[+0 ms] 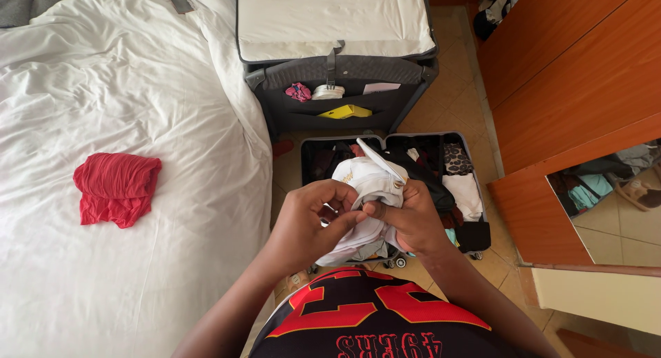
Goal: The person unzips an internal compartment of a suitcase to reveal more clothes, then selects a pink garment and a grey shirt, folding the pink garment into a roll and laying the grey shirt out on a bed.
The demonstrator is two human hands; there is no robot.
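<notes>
Both sets of fingertips pinch a bunched white garment (pixel 368 186): the left hand (pixel 310 217) grips its near fold, the right hand (pixel 406 217) clamps the other side, above the open suitcase (pixel 475 193). A loose hold could let the trailing cloth slip down into the packed clothes.

**White garment bunched over the open suitcase**

The white garment (pixel 372 186) is crumpled into a loose bundle, held up in the air rather than lying on anything. A stiff folded edge sticks up at its top, and its lower folds hang toward the suitcase's near edge.
</notes>
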